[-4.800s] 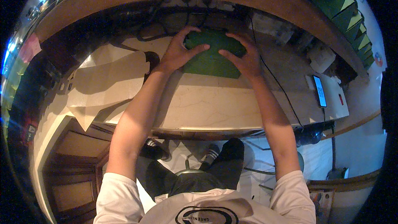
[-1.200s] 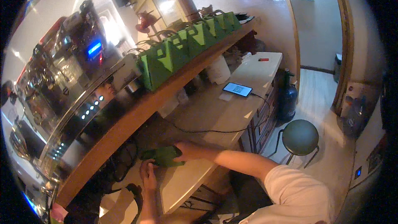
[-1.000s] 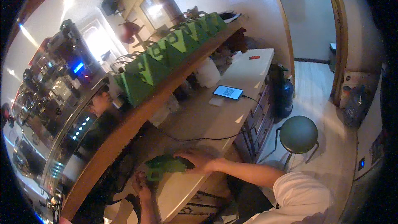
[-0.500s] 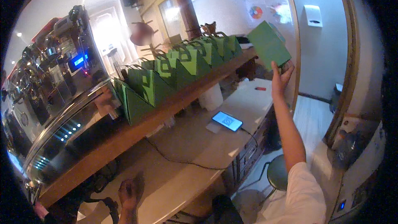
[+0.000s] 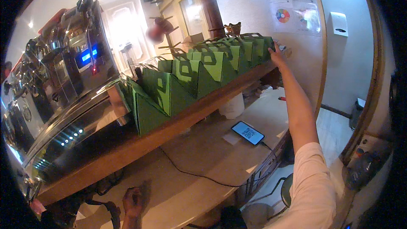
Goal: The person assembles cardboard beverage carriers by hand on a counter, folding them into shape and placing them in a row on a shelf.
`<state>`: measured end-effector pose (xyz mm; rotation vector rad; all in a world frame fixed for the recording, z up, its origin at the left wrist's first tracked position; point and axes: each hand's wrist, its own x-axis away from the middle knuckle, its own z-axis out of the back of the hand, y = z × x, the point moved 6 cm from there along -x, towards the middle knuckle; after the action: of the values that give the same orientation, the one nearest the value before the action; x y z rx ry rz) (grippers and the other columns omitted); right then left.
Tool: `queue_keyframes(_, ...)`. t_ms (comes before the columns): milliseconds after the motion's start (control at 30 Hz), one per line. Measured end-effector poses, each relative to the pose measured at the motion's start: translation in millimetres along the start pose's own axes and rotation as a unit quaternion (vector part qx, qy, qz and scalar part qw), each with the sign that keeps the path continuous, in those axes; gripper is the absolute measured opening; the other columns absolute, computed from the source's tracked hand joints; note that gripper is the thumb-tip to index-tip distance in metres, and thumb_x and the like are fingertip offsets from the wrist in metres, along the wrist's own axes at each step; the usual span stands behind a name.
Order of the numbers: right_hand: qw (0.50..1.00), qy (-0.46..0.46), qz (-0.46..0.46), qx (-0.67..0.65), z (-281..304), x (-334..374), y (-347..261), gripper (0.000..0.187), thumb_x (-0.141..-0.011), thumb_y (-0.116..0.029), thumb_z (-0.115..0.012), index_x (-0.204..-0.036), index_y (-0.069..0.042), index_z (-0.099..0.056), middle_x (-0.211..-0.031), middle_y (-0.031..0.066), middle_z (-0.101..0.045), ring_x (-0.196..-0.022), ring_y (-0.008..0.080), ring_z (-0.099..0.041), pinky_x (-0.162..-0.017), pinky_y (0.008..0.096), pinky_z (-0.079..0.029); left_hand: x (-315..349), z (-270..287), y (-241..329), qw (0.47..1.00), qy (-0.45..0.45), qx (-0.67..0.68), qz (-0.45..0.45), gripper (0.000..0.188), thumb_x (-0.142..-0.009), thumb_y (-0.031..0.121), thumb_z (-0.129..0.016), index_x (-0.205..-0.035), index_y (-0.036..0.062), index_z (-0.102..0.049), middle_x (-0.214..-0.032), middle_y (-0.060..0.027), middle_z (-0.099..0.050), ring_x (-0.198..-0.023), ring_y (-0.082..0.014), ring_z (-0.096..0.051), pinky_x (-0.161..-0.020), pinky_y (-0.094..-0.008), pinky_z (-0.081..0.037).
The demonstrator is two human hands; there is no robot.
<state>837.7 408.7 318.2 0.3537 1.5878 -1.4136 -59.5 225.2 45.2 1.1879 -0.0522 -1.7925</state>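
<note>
A row of green cardboard boxes with cut-out handles (image 5: pixel 184 76) stands along the raised wooden ledge (image 5: pixel 114 157). My right arm is stretched to the far right end of the row. There my right hand (image 5: pixel 276 54) grips the last green box (image 5: pixel 262 48), which stands on the ledge against its neighbours. The hand partly covers that box's end. My left hand (image 5: pixel 133 201) rests low over the near left part of the counter, fingers curled in, with nothing visible in it.
A phone with a lit screen (image 5: pixel 247 132) lies on the counter (image 5: pixel 203 167), its dark cable (image 5: pixel 199 177) trailing left. Behind the ledge at left stands a metal coffee machine (image 5: pixel 63 68). A white container (image 5: pixel 232 106) sits under the ledge; a stool (image 5: pixel 286 190) is below at right.
My right hand has lowered the green box from the air onto the right end of the row. The view has shifted a little; my left hand stays about where it was.
</note>
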Motion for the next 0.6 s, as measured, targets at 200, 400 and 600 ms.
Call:
queue_keyframes(200,0.991,-0.057,-0.115,0.032,-22,66,-16,0.078,-0.103,-0.063,-0.04,-0.159,-0.009,-0.035,-0.163,0.022,-0.033,-0.153,0.0331,-0.028,-0.125,0.0414,-0.019,-1,10,8,0.996,-0.068,-0.053,0.021,0.021,-0.086,0.008,-0.061,-0.105,0.0017,-0.065,-0.094,-0.0149,-0.067,-0.084,-0.0242,-0.067,-0.074,-0.0317,-0.052)
queue_keyframes(400,0.996,-0.083,-0.005,0.018,32,33,-44,0.077,-0.105,-0.059,-0.038,-0.155,-0.001,-0.038,-0.163,0.021,-0.034,-0.153,0.0322,-0.028,-0.125,0.0407,-0.019,-6,-1,11,0.995,-0.05,-0.073,-0.046,0.02,-0.09,0.007,-0.06,-0.109,0.003,-0.065,-0.095,-0.0167,-0.067,-0.084,-0.0283,-0.068,-0.075,-0.0357,-0.053)
queue_keyframes(600,0.973,0.001,0.211,-0.091,31,114,-226,0.054,-0.104,-0.037,-0.057,-0.148,-0.008,-0.05,-0.154,0.0169,-0.049,-0.144,0.0358,-0.043,-0.118,0.0413,-0.036,18,-1,-41,0.997,-0.046,0.041,0.034,0.021,-0.092,0.005,-0.061,-0.113,0.0033,-0.064,-0.106,-0.0173,-0.068,-0.091,-0.034,-0.069,-0.076,-0.0387,-0.055)
